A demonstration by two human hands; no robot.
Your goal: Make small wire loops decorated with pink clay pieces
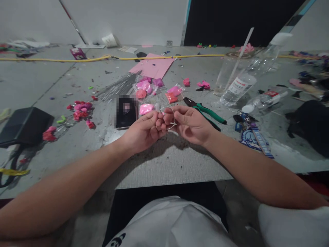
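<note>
Both hands meet above the table near its front edge. Between their fingertips is a thin silvery wire loop [174,120]. My left hand [144,131] has its thumb and fingers closed on the loop's left side. On the right side of the loop, my right hand [193,126] pinches with thumb and fingers. Just behind the hands lies a clear packet of pink clay [146,109]. A phone-like dark object [125,113], partly pixelated, is left of it. Green-handled pliers [209,113] rest right of my right hand.
Thin wires [119,85] and pink paper [155,67] lie behind. Pink and red clay flowers [81,110] and a black box [23,126] are left. At right stand a bottle [239,87] and a cup with a straw [222,75]; a keychain [253,137] lies nearer.
</note>
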